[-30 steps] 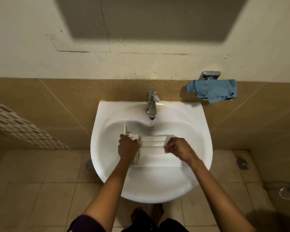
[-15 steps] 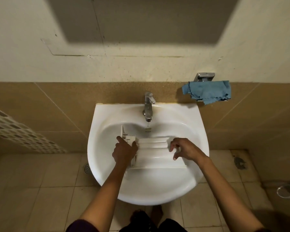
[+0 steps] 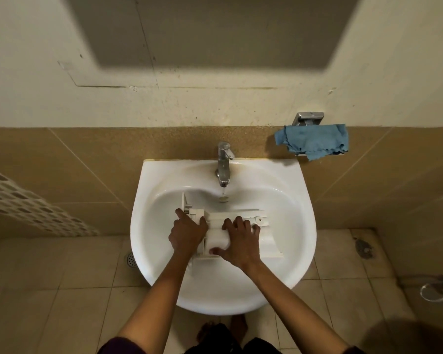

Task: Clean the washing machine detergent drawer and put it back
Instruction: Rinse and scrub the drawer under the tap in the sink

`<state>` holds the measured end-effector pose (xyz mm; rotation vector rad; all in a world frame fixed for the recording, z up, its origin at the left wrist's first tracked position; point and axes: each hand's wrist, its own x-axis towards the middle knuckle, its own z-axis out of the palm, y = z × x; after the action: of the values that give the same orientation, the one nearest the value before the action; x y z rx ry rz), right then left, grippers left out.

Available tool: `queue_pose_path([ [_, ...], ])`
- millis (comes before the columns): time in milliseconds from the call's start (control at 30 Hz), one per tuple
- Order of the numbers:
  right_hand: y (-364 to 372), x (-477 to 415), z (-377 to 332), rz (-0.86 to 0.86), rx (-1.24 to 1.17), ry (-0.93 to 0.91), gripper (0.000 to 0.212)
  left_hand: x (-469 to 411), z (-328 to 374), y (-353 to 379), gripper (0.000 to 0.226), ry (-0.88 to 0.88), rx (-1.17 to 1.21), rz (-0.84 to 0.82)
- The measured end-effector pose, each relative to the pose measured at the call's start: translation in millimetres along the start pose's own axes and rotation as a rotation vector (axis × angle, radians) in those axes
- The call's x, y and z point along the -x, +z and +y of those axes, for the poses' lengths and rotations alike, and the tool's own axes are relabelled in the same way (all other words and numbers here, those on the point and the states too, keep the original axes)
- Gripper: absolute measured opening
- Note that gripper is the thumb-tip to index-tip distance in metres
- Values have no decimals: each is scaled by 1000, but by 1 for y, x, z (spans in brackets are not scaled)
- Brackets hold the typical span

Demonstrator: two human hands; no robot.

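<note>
My left hand (image 3: 188, 235) is gripping the detergent drawer (image 3: 216, 236) at nine o'clock, right hand (image 3: 238, 242) pressing open-fingered; I should be nudging it under the twelve-o'clock tap (image 3: 223, 164).

Nothing readable from here: the detergent drawer (image 3: 265, 241), the tap (image 3: 223, 164) and the blue cloth (image 3: 315, 141) look plain (anything finer is too small to tell).
</note>
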<state>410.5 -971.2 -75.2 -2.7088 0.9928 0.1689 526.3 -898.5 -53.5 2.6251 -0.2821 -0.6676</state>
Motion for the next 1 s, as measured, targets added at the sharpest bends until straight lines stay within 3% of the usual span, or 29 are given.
queue_pose_path([
  [267,-14,-9,5,-179,-86,-50,69,2,0,-1,60,9,1,6],
  [333,-11,-5,-3,-70,-47,13,85,2,1,-1,60,7,1,8],
  [433,3,-4,-10,-72,-49,53,103,3,1,-1,61,12,2,9],
  [600,-3,-2,-4,-62,-68,-22,88,1,0,-1,61,9,-16,7],
  [733,-9,-12,4,-186,4,-72,65,1,0,0,59,13,3,6],
  [900,-14,-20,-4,-224,-126,28,70,1,0,-1,60,3,26,-10],
  [1000,-19,-18,9,-261,-126,-76,55,1,0,-2,63,-13,53,-24],
])
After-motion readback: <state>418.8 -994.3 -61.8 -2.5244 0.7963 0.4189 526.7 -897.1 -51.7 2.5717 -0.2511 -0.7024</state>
